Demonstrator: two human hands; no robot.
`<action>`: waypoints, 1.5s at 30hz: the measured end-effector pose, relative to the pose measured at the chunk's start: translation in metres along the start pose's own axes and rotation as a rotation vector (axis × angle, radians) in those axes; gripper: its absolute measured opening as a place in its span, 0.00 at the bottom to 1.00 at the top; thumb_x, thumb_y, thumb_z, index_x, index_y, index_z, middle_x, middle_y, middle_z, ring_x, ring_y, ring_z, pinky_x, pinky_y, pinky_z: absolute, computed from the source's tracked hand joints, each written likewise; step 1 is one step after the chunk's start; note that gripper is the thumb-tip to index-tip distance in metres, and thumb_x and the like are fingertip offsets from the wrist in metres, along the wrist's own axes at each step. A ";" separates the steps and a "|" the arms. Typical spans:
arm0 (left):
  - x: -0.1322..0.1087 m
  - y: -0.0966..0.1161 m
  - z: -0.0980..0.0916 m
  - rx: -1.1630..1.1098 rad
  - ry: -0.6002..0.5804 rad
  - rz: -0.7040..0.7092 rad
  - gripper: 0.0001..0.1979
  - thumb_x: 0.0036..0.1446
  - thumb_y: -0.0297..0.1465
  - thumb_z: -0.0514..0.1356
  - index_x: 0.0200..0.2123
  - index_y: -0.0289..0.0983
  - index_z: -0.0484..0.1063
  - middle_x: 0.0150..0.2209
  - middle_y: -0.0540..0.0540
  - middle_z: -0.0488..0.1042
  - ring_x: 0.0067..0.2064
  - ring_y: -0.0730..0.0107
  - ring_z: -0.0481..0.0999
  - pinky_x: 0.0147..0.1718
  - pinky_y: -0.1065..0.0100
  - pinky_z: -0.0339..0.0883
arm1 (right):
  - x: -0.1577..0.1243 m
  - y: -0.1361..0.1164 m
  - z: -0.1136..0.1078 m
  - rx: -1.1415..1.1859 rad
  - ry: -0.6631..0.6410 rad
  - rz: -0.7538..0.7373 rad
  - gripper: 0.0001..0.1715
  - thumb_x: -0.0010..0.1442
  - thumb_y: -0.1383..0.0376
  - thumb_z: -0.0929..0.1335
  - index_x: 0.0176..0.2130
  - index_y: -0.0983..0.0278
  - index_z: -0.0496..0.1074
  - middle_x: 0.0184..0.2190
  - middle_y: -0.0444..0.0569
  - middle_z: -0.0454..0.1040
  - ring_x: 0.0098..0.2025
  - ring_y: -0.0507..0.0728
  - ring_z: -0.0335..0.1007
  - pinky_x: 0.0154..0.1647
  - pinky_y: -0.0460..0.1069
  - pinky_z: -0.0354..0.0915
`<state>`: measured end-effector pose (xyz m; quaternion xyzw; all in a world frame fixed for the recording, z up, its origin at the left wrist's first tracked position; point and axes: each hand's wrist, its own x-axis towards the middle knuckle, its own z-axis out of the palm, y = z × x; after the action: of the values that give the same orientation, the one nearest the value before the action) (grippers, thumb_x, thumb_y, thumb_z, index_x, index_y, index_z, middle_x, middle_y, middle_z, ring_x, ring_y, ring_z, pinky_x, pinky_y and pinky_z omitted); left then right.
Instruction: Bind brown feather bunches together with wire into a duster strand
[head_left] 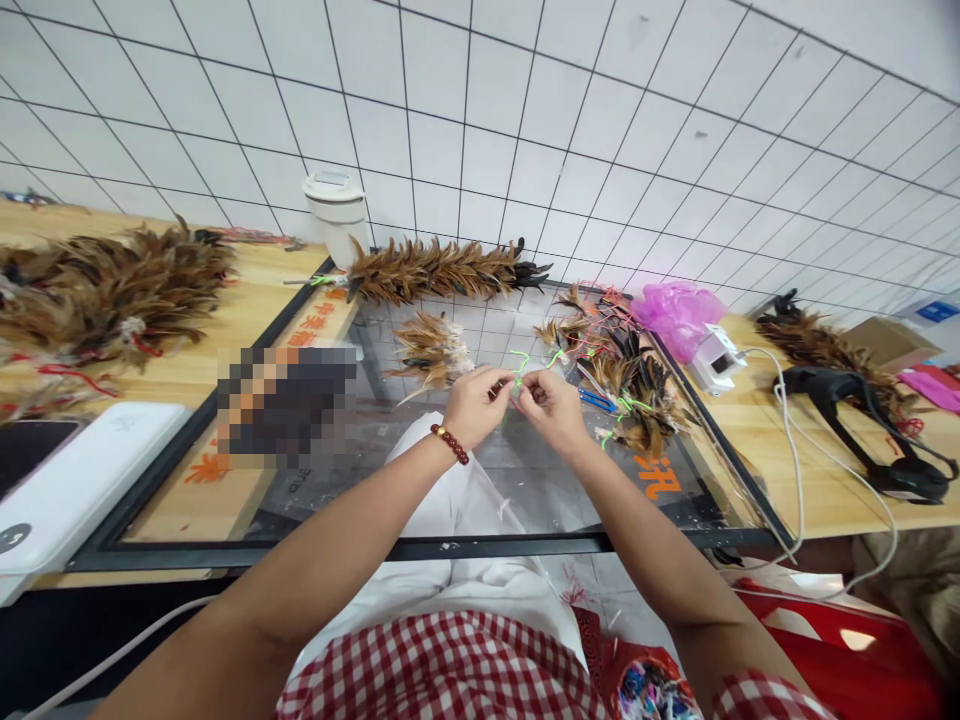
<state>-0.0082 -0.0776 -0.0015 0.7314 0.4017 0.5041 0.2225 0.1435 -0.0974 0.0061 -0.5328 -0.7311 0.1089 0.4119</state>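
Observation:
Both hands meet above the glass panel [480, 520], fingertips pinched close together. Between them runs a bright green string [519, 366], its loose end curling up past the fingers. My left hand [480, 402], with a beaded bracelet at the wrist, is closed on the string. My right hand [550, 405] pinches it from the other side. Just beyond my left hand lies a small bunch of brown feathers [431, 350]. To the right of my right hand are blue-handled snips [598, 400] and a pile of feather bunches [645, 385] tangled with green and red strings.
A long feather strip [442, 270] lies along the panel's back edge near a white lidded bin [335, 215]. More feathers [112, 290] and a white power bank [90, 490] are left. At right are a pink plastic bag [679, 312], a white box [716, 358] with cable, and a black headset [862, 430].

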 end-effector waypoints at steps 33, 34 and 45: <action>0.006 0.018 0.000 -0.806 -0.128 -0.731 0.05 0.44 0.27 0.61 0.28 0.34 0.69 0.19 0.52 0.68 0.19 0.79 0.66 0.20 0.74 0.62 | 0.000 -0.005 -0.005 0.446 -0.137 0.179 0.20 0.53 0.67 0.64 0.47 0.62 0.62 0.30 0.43 0.70 0.24 0.49 0.64 0.25 0.45 0.59; 0.006 0.019 -0.001 -0.819 -0.120 -0.729 0.05 0.43 0.27 0.61 0.28 0.34 0.69 0.19 0.52 0.68 0.19 0.79 0.66 0.20 0.75 0.61 | 0.000 -0.004 -0.003 0.513 -0.170 0.200 0.21 0.53 0.66 0.65 0.48 0.62 0.63 0.32 0.44 0.71 0.25 0.50 0.65 0.25 0.45 0.60; 0.007 0.014 -0.005 -1.091 -0.169 -0.747 0.06 0.43 0.26 0.59 0.28 0.35 0.64 0.22 0.52 0.67 0.22 0.77 0.68 0.20 0.74 0.64 | 0.001 0.010 -0.001 0.378 -0.003 0.200 0.13 0.56 0.59 0.66 0.38 0.63 0.74 0.32 0.47 0.74 0.27 0.51 0.66 0.30 0.47 0.63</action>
<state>-0.0067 -0.0809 0.0144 0.3625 0.2965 0.4649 0.7513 0.1507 -0.0925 0.0013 -0.5160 -0.6418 0.2853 0.4904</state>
